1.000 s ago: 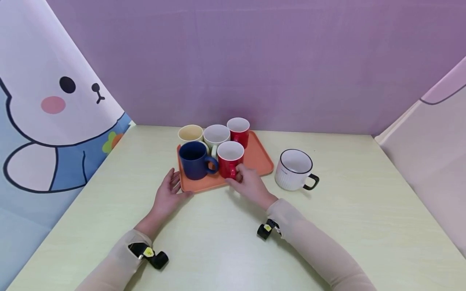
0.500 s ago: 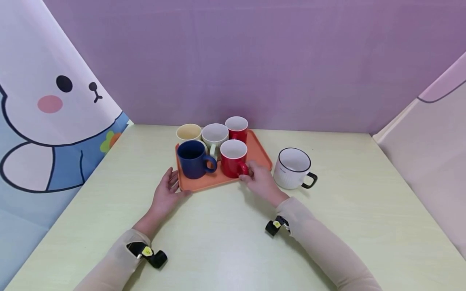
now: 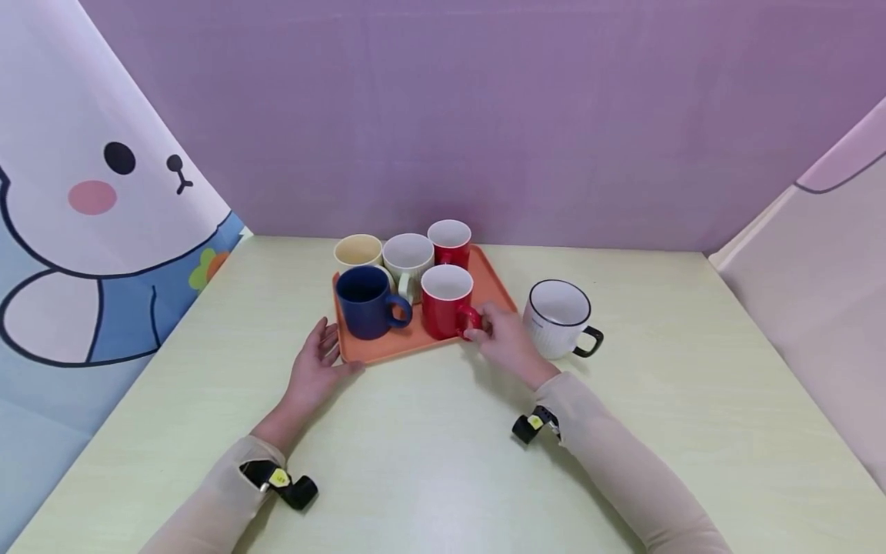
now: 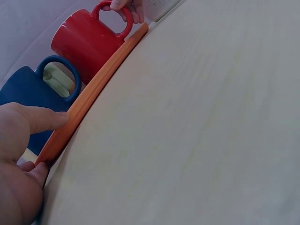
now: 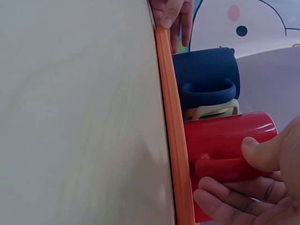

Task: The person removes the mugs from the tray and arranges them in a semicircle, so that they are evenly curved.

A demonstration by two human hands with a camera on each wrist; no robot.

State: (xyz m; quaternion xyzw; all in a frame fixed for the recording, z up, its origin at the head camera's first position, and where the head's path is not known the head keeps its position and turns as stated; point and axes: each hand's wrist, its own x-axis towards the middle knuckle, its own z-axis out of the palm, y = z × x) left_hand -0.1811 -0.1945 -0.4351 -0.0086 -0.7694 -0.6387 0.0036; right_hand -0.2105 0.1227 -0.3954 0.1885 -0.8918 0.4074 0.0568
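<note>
In the head view my right hand pinches the handle of the front red mug, which stands upright at the front of an orange tray. The right wrist view shows the thumb against the handle, fingers below it. My left hand is at the tray's front left corner, its thumb touching the rim and its fingers nearly straight along the left side. Next to the red mug stands a dark blue mug, its handle toward the red one.
Behind these, a yellow mug, a pale ribbed mug and another red mug stand close together. A white mug with a black rim and handle is on the table, right of the tray. A purple backdrop rises behind.
The front red mug has shifted slightly right, away from the blue mug, and its handle has turned toward the right. My right hand moved right with it; my left hand stayed.
</note>
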